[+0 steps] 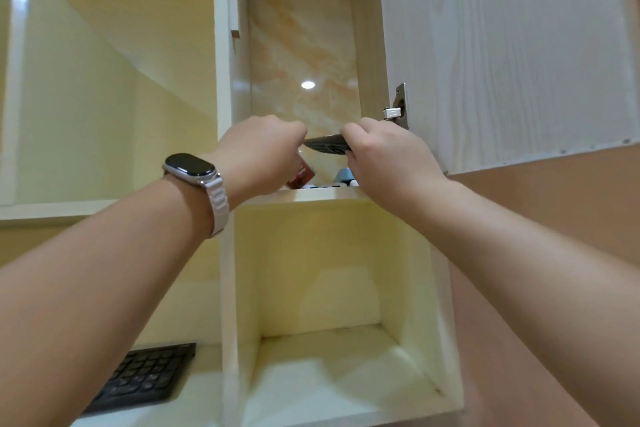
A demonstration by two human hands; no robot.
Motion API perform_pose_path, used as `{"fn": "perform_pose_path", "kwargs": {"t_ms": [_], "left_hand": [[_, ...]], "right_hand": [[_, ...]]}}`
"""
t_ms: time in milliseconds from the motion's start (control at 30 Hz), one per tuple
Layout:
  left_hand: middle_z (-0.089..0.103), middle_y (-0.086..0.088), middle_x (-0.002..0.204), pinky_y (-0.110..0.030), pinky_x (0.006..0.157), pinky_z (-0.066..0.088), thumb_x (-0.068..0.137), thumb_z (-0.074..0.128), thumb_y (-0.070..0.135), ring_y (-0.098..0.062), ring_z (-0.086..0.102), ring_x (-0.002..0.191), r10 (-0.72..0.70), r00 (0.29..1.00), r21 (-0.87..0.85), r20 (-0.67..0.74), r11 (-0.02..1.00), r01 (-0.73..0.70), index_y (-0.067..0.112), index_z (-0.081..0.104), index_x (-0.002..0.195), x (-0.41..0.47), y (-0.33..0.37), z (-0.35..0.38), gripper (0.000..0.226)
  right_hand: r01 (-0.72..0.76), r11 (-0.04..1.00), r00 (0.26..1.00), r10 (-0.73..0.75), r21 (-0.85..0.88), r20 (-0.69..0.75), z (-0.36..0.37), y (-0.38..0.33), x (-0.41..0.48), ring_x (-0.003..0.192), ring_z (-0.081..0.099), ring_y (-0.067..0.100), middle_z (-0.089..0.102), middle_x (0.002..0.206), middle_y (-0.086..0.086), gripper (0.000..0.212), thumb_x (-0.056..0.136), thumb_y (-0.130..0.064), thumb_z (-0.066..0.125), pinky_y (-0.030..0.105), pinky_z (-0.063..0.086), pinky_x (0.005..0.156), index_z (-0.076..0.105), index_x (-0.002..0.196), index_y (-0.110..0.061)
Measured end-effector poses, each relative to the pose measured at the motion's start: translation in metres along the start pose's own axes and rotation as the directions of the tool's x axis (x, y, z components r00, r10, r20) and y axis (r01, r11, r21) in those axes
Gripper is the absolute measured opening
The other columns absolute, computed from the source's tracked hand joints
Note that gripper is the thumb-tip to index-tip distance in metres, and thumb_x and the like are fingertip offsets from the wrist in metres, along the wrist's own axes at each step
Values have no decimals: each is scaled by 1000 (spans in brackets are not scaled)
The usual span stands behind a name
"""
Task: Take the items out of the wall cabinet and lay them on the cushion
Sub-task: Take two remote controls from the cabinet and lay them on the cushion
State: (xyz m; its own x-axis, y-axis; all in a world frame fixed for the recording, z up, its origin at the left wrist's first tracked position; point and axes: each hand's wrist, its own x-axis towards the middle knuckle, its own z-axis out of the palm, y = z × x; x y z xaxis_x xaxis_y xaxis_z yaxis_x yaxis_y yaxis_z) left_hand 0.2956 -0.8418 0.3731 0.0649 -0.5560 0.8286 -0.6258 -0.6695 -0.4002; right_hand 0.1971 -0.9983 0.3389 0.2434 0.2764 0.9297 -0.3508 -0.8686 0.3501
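The wall cabinet (298, 196) stands open above me, with a marbled back panel. Both hands reach into its upper compartment. My right hand (384, 152) grips one end of a dark remote control (325, 143), held level above the shelf. My left hand (263, 152), with a watch on its wrist, is closed around a red box (302, 174) and touches the remote's other end. On the shelf behind lie a pale blue item (343, 174) and a small white item (325, 186), mostly hidden by the shelf edge. The cushion is out of sight.
The cabinet door (502, 52) is swung open to the right, its hinge (398, 107) close to my right hand. Below is an open cubby (339, 340). A black keyboard (145, 378) lies on the shelf at lower left.
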Motion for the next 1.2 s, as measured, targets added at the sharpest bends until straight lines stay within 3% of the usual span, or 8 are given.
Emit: {"fn": "perform_pose_path", "kwargs": {"t_ms": [133,300,367,467,733,867,1033,1200], "left_hand": [[62,-14,80,-34,52,36,87,41,27,-37,55,69,-39,981,-137,-188,990,13,8,58,98,-30,4,-10,27],[65,-12,74,-33,47,40,85,64,14,-33,56,59,-125,898,-264,-421,964,11,8,61,89,-73,10,-3,8],[67,-11,75,-30,49,43,82,72,11,-32,60,59,-216,837,-321,-503,946,51,7,65,90,-90,17,1,12],[68,-9,80,-31,56,46,80,76,13,-29,62,66,-391,759,-481,-520,868,118,7,65,96,-112,32,7,20],[57,2,93,-4,70,40,84,67,15,-5,50,73,-694,707,-795,-133,501,342,19,64,120,-163,72,22,37],[58,8,100,-42,69,59,83,67,21,-15,64,83,-707,685,-887,175,189,421,39,63,100,-197,94,44,26],[67,-4,104,-31,59,59,89,62,7,-13,69,81,-574,625,-837,529,-230,497,23,58,103,-232,128,61,21],[72,-4,98,-34,59,58,91,59,4,-14,71,80,-373,642,-740,670,-400,541,18,55,105,-263,139,74,20]], "right_hand": [[-83,985,973,113,154,-199,-6,-11,-33,62,53,35,61,77,13,14,83,-4,58,38,48,48,64,95,-1],[-337,798,843,492,500,-216,-23,-26,-75,84,55,11,67,93,1,27,89,-11,62,13,40,75,65,115,-6],[-481,538,696,714,692,-71,-34,-36,-88,85,58,1,66,95,-12,25,91,-16,64,2,38,77,66,116,-13],[-437,44,511,834,898,208,-49,-54,-105,84,67,0,68,92,-10,16,92,-14,63,17,52,78,64,108,-15],[-153,-752,357,563,641,745,-56,-99,-154,93,71,31,68,103,20,14,97,-1,51,30,60,71,49,109,-6],[-142,-854,389,417,501,821,-56,-103,-183,97,70,30,68,110,21,39,88,10,52,30,60,75,50,125,-1],[-279,-858,416,297,431,860,-62,-109,-211,92,69,25,65,101,21,49,71,7,59,29,60,77,55,120,7],[-343,-813,364,345,469,865,-67,-130,-234,88,70,27,65,103,19,60,67,20,59,30,59,71,52,123,-2]]}}
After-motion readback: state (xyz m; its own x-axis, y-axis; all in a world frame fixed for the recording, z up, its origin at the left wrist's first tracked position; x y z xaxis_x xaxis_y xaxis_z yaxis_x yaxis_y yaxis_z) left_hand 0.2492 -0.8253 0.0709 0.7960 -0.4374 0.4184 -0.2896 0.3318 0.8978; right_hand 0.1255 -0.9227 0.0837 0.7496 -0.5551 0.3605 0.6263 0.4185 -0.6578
